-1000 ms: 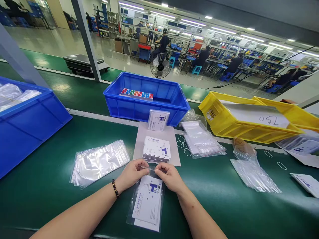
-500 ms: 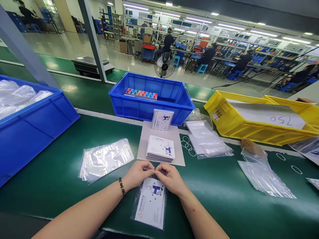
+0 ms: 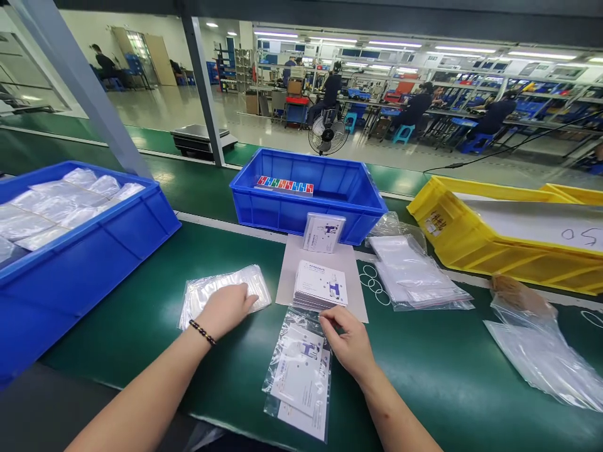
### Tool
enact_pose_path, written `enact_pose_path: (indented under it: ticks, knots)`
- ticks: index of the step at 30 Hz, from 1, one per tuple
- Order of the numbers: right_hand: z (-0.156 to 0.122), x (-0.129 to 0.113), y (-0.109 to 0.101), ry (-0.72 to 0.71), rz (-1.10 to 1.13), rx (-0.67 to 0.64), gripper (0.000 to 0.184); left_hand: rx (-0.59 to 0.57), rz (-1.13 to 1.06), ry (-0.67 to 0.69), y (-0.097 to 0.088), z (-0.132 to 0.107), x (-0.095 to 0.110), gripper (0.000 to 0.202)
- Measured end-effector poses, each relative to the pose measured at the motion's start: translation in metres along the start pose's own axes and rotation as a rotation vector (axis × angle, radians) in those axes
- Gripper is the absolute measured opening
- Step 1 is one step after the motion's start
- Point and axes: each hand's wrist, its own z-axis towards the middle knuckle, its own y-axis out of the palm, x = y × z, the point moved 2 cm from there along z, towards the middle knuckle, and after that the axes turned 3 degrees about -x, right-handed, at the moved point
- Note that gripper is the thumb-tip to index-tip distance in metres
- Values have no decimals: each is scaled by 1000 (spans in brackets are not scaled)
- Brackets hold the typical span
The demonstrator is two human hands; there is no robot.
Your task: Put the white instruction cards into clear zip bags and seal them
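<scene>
A clear zip bag with a white printed card inside [image 3: 300, 371] lies on the green belt in front of me. My right hand [image 3: 347, 342] pinches its top right corner, fingers closed on the plastic. My left hand [image 3: 227, 307] rests on a stack of empty clear bags [image 3: 223, 290] to the left, fingers curled over the top one. Just beyond the hands sits a stack of white printed cards [image 3: 321, 285] on a grey sheet [image 3: 353, 270].
A blue bin [image 3: 306, 196] stands behind the cards, with another card packet [image 3: 323, 232] leaning on it. A large blue bin of bags [image 3: 70, 232] is at the left, yellow bins [image 3: 509, 232] at the right. More clear bags [image 3: 414, 273] and rubber bands [image 3: 374, 282] lie nearby.
My left hand has left the bag's top edge and moved left onto the stack of empty bags. The right hand stays on the filled bag. My view has shifted left.
</scene>
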Motion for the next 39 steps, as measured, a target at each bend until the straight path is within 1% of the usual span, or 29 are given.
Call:
enact_pose_path:
  ticks: [1,3,5,12,16,19,21,23,25,26,28,30,32,33,35,37,38,39]
  knots:
    - [0,-1,1,-12,-1,-11,16,-25,21,-44,0,4,-11,28]
    - [0,-4,3,-35,-2,-29,17,-64,13,-62,3,11,-27,23]
    - [0,-6,6,-46,-3,-41,17,-76,-7,-43,5,13,-35,19]
    - [-2,-7,14,-61,10,-101,16,-61,-35,-29,8,13,-32,16]
    - [-2,-7,15,-49,21,-108,16,-49,-32,3,4,10,-28,16]
    - [-2,-9,15,-27,43,-119,16,-44,-93,63,-1,3,-20,21]
    - [-2,-9,16,-6,60,-138,16,-24,-129,53,-3,1,-17,22]
    - [-2,-10,17,17,74,-166,16,-15,-97,-8,-1,5,-19,21]
    - [-2,-10,17,37,78,-186,15,-38,-47,-47,2,11,-26,16]
    - [-2,-10,16,44,80,-191,15,-51,-34,-47,3,14,-29,12]
    - [-2,-10,15,57,87,-189,16,-70,-29,-31,3,16,-35,13]
    - [-2,-11,14,71,108,-188,16,-77,-53,-13,0,11,-34,15]
    - [-2,-11,15,97,157,-196,18,-101,-145,40,-4,0,-25,16]
    - [-2,-11,16,125,208,-211,18,-126,-211,85,-4,-7,-17,16]
    - [-4,-10,23,225,378,-277,21,-193,-319,193,-2,-22,6,17]
    - [-7,-9,31,344,551,-359,28,-242,-310,278,4,-33,30,16]
    - [-8,-8,34,384,583,-378,30,-248,-279,303,8,-35,41,15]
    - [-9,-6,35,400,555,-366,30,-247,-252,318,12,-36,52,15]
